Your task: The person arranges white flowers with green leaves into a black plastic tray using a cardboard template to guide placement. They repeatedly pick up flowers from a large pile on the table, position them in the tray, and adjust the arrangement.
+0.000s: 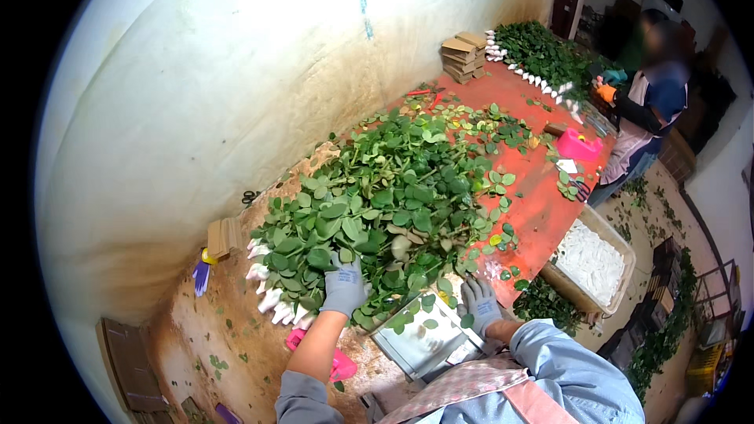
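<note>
My left hand (344,289), in a grey glove, reaches into a big pile of leafy green stems (393,188) with white-wrapped tips (269,298) along its left side. Its fingertips are hidden among the leaves. My right hand (481,305), gloved in grey, has its fingers stretched out at the right edge of a metal device (422,338) scattered with loose leaves. A pink plastic object (342,363) lies below the pile, near my left forearm.
A co-worker (644,110) in orange gloves stands by a second stem bundle (534,51). The red tabletop (526,204) holds cardboard stacks (463,59), scissors and a pink holder (580,144). A bin of white material (589,263) stands right, a purple glove (202,276) lies left.
</note>
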A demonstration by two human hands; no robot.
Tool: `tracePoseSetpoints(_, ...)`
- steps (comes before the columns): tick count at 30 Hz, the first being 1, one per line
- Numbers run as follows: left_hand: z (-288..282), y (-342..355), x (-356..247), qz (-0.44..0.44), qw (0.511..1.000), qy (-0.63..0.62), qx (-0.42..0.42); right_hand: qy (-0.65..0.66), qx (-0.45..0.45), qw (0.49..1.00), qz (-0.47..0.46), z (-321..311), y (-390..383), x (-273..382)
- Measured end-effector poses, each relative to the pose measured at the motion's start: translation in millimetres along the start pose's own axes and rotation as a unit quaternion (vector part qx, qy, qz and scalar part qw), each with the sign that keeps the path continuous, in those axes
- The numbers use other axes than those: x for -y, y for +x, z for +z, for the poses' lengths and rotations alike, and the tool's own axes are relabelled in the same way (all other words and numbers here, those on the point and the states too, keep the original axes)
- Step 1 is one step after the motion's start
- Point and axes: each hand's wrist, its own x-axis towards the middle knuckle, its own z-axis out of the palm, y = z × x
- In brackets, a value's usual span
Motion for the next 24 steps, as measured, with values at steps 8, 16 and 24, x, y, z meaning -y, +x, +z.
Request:
tracePoseSetpoints(8,-48,-22,14,0.031,0.992,-0.123,-0.018,0.037,0.003,0.999,0.01,-5,-2,2)
tracePoseSetpoints(16,-89,9,26,0.049,0.967,0.007,-0.25,0.028,-0.022,0.999,0.006,-11,-5,1)
tracePoseSetpoints(24,-58,57,110,-0.025,0.938,-0.034,-0.345,0.004,-0.033,0.999,0.0,-4,-6,-5)
